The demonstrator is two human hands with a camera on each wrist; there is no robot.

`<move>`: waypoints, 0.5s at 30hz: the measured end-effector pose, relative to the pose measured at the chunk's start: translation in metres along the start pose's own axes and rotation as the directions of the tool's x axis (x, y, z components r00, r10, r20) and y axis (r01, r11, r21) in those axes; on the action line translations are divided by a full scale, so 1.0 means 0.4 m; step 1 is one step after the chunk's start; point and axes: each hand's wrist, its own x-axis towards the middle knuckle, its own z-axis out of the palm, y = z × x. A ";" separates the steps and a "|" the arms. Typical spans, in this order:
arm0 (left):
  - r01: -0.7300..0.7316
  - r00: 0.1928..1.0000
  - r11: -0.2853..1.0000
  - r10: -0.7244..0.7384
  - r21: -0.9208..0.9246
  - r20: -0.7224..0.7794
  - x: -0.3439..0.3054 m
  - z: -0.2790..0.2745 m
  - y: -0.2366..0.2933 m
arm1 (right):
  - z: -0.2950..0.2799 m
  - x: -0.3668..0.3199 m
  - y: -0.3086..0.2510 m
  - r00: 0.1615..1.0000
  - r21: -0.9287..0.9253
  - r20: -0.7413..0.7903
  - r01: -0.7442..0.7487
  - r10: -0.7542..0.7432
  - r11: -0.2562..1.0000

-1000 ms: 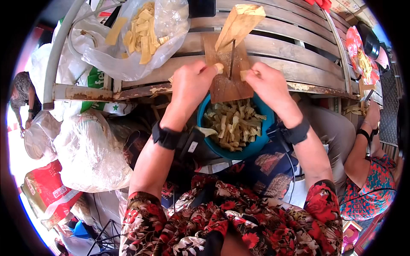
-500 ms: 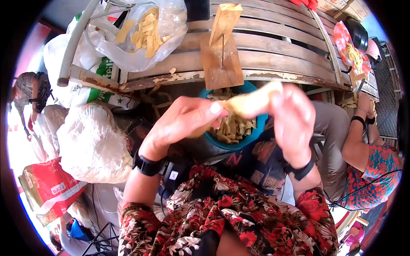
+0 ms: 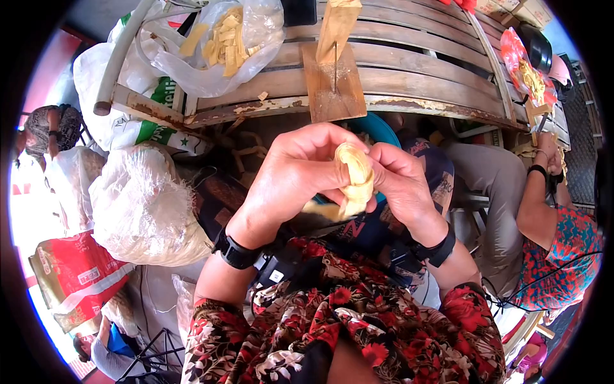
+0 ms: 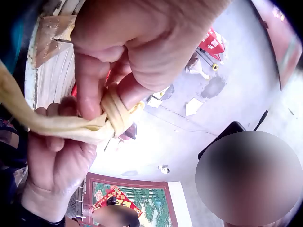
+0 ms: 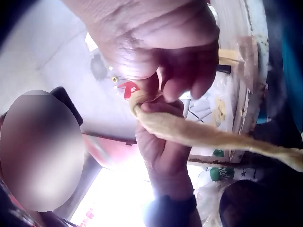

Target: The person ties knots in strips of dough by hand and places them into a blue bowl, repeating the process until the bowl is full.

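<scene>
A pale yellow, flexible strip (image 3: 358,173) is bent into a loop between both hands, above the lap. My left hand (image 3: 291,176) pinches it from one side, thumb toward the loop. From the other side my right hand (image 3: 406,185) grips it with thumb and fingers. In the left wrist view the strip (image 4: 116,111) wraps round a fingertip, its long tail trailing to the left. That twisted tail (image 5: 203,132) hangs free in the right wrist view. Behind the hands a blue basin (image 3: 384,131) is mostly hidden.
On the slatted bench (image 3: 409,86) lies a wooden board (image 3: 320,105) with an upright block (image 3: 338,29) and thin metal spike (image 3: 336,67). A plastic bag (image 3: 268,48) holds yellow strips. A stuffed white sack (image 3: 141,211) stands left; another person (image 3: 556,256) sits right.
Both hands have come back from the board to the lap with the strip. It was stretched between them half a second ago and is now looped. The hands now hide most of the basin.
</scene>
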 end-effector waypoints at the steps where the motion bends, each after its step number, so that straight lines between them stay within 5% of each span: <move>1: -0.040 0.997 0.994 0.046 0.100 -0.061 0.005 -0.006 -0.009 | 0.000 -0.003 0.001 0.996 -0.042 -0.080 0.033 -0.036 0.999; 3: -0.098 0.974 0.949 0.154 0.300 -0.169 0.009 -0.012 -0.024 | 0.014 -0.009 -0.015 0.966 -0.133 -0.230 0.086 -0.115 0.987; 5: -0.098 0.940 0.837 0.256 0.539 -0.227 0.017 -0.006 -0.044 | 0.030 -0.017 -0.033 0.958 -0.150 -0.218 0.156 -0.187 0.976; 8: -0.270 0.910 0.652 0.413 0.709 -0.033 0.017 0.015 -0.057 | 0.041 -0.022 -0.013 0.939 -0.377 -0.265 0.106 -0.217 0.920; 9: -0.282 0.918 0.728 0.394 0.624 -0.044 0.016 0.019 -0.062 | 0.038 -0.011 0.006 0.902 -0.362 -0.309 0.183 -0.302 0.914; 11: -0.286 0.934 0.850 0.350 0.442 -0.068 0.011 0.016 -0.079 | 0.019 -0.022 -0.023 0.952 0.004 -0.305 0.041 -0.038 0.999; 12: -0.237 0.955 0.865 0.291 0.442 -0.059 0.010 -0.005 -0.076 | 0.006 -0.021 -0.021 0.967 0.225 -0.252 0.012 0.046 0.974; 13: -0.092 0.985 0.979 0.116 0.179 -0.127 0.012 -0.008 -0.059 | 0.007 -0.022 -0.024 0.982 0.318 -0.176 -0.014 0.074 0.948; 15: 0.061 0.987 0.993 -0.075 -0.100 -0.144 0.012 -0.011 -0.062 | 0.010 -0.025 -0.040 0.994 0.485 -0.018 -0.083 0.104 0.871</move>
